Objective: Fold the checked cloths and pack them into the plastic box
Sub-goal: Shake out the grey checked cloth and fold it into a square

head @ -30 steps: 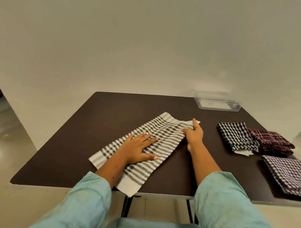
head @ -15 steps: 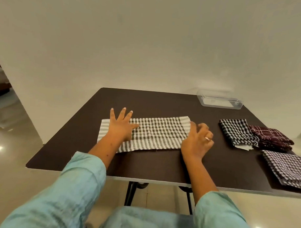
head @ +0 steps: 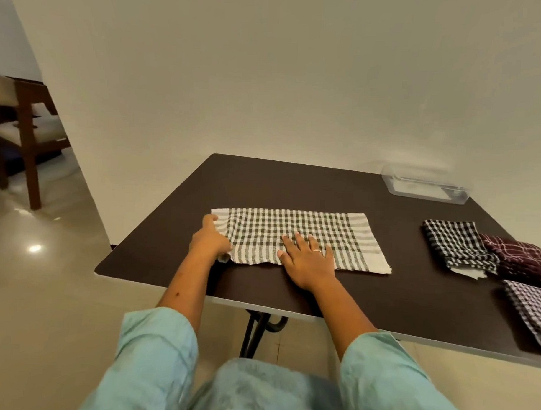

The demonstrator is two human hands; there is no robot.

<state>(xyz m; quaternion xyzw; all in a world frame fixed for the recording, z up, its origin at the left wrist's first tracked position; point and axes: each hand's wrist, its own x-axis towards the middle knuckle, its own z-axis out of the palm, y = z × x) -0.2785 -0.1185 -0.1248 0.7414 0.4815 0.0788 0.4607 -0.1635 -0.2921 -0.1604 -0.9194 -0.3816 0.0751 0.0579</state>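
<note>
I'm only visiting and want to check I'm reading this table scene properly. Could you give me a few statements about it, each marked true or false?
1. The right hand lies flat on the grey checked cloth. True.
2. The plastic box stands at the near left corner of the table. False: it stands at the far right, by the wall.
3. A black-and-white cloth, a maroon cloth and a lilac checked cloth lie folded on the right of the table. True.
4. The left hand rests in the person's lap. False: it grips the left end of the grey checked cloth.
</note>
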